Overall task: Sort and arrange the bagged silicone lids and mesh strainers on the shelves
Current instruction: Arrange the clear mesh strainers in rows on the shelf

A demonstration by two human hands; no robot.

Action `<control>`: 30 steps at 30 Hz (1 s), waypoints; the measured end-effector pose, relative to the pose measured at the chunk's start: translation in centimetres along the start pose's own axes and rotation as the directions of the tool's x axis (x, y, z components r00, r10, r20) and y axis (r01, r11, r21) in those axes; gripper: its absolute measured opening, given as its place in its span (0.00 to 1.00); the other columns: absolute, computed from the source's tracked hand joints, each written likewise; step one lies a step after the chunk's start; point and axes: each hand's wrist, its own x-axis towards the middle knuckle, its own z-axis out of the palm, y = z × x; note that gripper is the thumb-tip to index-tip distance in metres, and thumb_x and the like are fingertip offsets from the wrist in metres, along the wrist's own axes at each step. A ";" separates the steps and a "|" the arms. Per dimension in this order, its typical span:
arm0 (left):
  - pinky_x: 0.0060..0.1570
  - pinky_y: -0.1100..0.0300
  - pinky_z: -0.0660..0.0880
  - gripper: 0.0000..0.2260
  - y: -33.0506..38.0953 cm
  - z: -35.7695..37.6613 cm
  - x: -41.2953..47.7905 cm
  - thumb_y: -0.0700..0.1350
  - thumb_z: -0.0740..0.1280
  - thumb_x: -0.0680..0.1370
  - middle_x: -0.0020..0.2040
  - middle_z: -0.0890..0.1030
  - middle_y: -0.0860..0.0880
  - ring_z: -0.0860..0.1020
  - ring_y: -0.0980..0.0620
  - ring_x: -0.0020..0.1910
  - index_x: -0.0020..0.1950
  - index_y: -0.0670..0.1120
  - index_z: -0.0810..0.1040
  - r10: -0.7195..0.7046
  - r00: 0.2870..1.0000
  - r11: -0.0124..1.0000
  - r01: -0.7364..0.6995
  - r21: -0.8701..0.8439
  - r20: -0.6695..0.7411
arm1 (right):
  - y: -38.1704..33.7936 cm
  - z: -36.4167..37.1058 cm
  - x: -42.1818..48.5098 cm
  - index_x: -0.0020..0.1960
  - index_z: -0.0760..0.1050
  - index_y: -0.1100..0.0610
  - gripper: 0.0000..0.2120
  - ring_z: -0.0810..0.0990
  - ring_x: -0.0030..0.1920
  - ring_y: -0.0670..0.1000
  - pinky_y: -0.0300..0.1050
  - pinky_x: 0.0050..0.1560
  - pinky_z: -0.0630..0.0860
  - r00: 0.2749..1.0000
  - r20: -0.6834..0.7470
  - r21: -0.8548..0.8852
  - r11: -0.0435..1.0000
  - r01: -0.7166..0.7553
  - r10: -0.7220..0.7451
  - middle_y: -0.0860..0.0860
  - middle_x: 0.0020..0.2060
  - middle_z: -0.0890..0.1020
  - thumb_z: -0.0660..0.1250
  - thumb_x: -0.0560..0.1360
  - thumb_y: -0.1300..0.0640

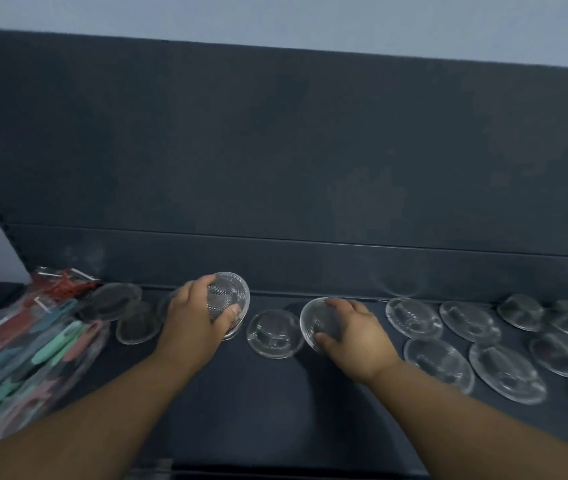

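While the left hand [195, 318] has its grip curled round a bagged mesh strainer [230, 299] tilted above the shelf [275, 410], the right hand [353, 332] grips a clear lid [313, 322] by its edge. Set each flat beside its kind: dark strainers [116, 301] left, lid rows [414, 318] right, no overlap. Dark back panel [275, 150]; coloured utensil pack [15, 351] far left.

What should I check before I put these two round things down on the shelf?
1. Does the left hand grip the mesh strainer? ok.
2. Does the right hand grip the clear round piece? ok.
3. Is there bare shelf in front of both hands? ok.
4. Does the flat piece between the hands lie apart from both? ok.
5. Are both held pieces the same kind? cannot tell, too blurred.
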 end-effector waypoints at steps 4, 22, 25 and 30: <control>0.65 0.58 0.64 0.27 6.6 5.1 -3.5 0.51 0.70 0.73 0.67 0.68 0.48 0.68 0.50 0.64 0.70 0.49 0.66 0.070 0.995 0.997 -0.068 -0.032 0.069 | 6.2 -4.7 -2.5 0.71 0.63 0.46 0.30 0.66 0.69 0.51 0.42 0.68 0.64 1.000 -0.021 0.011 1.000 0.006 -0.006 0.49 0.69 0.67 0.69 0.72 0.46; 0.66 0.65 0.60 0.28 22.3 21.6 -16.4 0.58 0.67 0.74 0.69 0.63 0.57 0.61 0.58 0.68 0.71 0.57 0.62 0.294 0.839 0.944 -0.329 -0.003 0.457 | 26.4 -14.7 -11.9 0.70 0.64 0.44 0.35 0.71 0.63 0.47 0.41 0.64 0.69 0.988 0.141 -0.027 0.998 -0.053 0.056 0.45 0.63 0.69 0.73 0.66 0.42; 0.65 0.64 0.61 0.29 22.0 22.1 -16.8 0.59 0.66 0.74 0.70 0.63 0.57 0.60 0.57 0.67 0.72 0.57 0.60 0.279 0.828 0.940 -0.339 0.037 0.487 | 26.7 -14.1 -12.2 0.71 0.63 0.43 0.36 0.70 0.65 0.47 0.41 0.65 0.68 0.987 0.162 -0.039 0.999 -0.014 0.020 0.44 0.65 0.69 0.72 0.67 0.41; 0.64 0.65 0.59 0.29 21.4 22.3 -17.1 0.59 0.66 0.74 0.69 0.63 0.57 0.61 0.57 0.67 0.73 0.55 0.60 0.259 0.843 0.941 -0.331 0.075 0.471 | 26.9 -13.6 -11.9 0.70 0.65 0.45 0.34 0.70 0.65 0.49 0.43 0.65 0.69 0.989 0.149 -0.079 0.997 0.007 0.005 0.46 0.65 0.69 0.71 0.67 0.41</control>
